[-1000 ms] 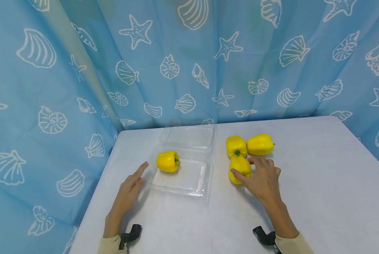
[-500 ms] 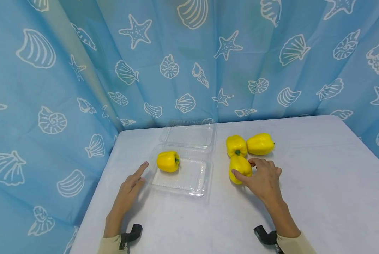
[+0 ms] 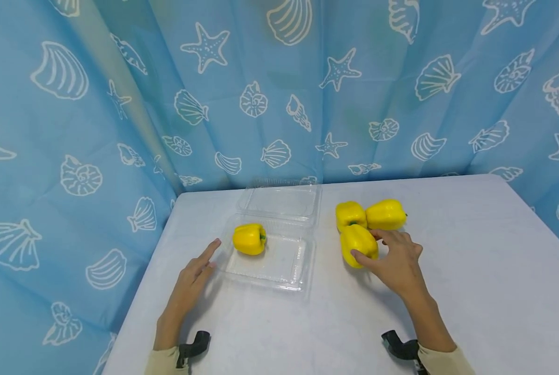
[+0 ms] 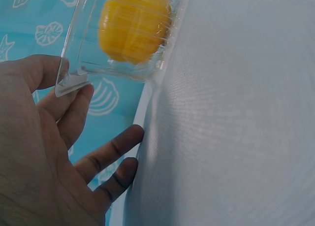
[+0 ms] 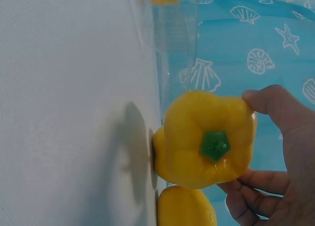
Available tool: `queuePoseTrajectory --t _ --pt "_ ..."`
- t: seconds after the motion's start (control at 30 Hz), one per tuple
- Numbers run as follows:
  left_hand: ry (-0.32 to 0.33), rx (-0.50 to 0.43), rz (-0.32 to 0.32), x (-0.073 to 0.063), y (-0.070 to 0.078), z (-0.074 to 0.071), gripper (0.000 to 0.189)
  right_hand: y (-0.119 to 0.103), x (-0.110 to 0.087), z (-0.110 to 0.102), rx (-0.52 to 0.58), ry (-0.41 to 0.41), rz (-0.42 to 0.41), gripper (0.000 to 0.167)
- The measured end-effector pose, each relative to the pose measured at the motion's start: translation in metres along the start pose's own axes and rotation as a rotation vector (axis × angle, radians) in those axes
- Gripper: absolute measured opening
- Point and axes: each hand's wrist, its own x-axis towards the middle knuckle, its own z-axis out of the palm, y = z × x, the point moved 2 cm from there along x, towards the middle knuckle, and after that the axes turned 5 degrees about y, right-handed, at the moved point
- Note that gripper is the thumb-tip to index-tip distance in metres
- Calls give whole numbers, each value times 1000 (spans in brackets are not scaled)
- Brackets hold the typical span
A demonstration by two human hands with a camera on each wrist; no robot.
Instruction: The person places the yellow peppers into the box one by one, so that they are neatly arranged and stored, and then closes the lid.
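Layout, Clearances and Quantities

The white-clothed table [image 3: 485, 271] meets the blue seashell-print curtain [image 3: 279, 120] along its far edge; its left edge slants toward the lower left of the frame. At centre, the open clear plastic clamshell container [image 3: 270, 285] lies with its lid [image 3: 279, 202] reaching the far edge. Inside the base, floor area shows to the right of the stored yellow bell pepper [image 3: 249, 239]. A strip of cloth separates the container from the pepper group at right of centre; further cloth extends toward the right side.

Right hand [image 3: 401, 265]: thumb and fingers clamped on the held yellow bell pepper [image 3: 358, 246], positioned in front of two more. In the right wrist view, its green stem [image 5: 215, 145] faces the camera.

Left hand [image 3: 189, 284]: fingers extended and apart at the container's left corner; finger pressure cannot be determined.

Quantities: bell peppers, four (one stored, one held, a blocky yellow pepper [image 3: 350, 213] and a longer yellow pepper [image 3: 386, 214] behind); container, one; hands, two; black curved wrist mounts [image 3: 401, 348], two.
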Motion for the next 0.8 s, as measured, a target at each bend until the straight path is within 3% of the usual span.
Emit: queuePoseTrajectory --t 0.3,0.63,0.8 --pt "-3 -2 1 0 -2 0 51 -6 3 1 11 -21 -53 64" --pt "-5 10 -22 1 -5 -1 50 -19 18 4 32 -14 -124 67" --pt "-2 1 -4 1 -4 0 49 -25 24 5 43 -18 -130 67"
